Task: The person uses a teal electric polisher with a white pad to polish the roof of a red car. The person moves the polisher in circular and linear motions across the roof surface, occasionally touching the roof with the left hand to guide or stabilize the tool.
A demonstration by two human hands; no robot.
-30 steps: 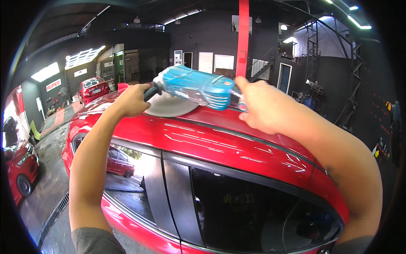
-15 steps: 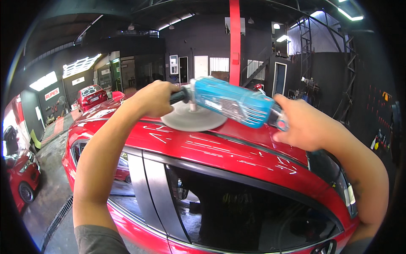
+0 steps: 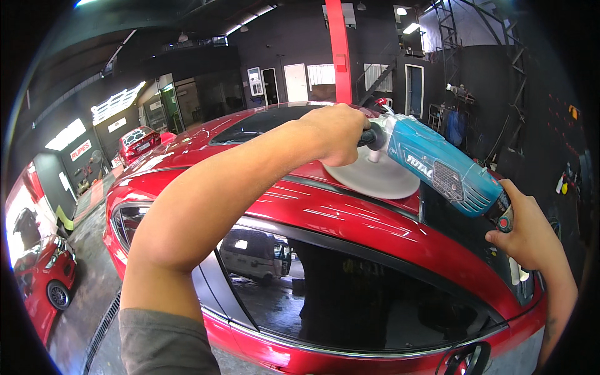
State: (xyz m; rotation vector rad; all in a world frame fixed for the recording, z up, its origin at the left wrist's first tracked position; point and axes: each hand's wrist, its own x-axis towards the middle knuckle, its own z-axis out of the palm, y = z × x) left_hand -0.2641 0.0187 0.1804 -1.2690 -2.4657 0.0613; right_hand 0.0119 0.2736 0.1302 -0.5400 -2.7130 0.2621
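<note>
The fingers (image 3: 359, 122) of the left hand (image 3: 337, 132) are closed around the black side handle (image 3: 372, 137) of a blue polisher (image 3: 440, 164), and the right hand (image 3: 529, 232) grips its rear handle (image 3: 503, 207). The round pale pad (image 3: 375, 177) rests on the red car's roof (image 3: 297, 201), just beside the windshield (image 3: 451, 228). Farther away stands a red pillar (image 3: 339, 59), and at the far left, another red car (image 3: 136, 144)

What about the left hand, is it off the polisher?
No, the left hand is wrapped around the black side handle of the teal polisher.
</note>
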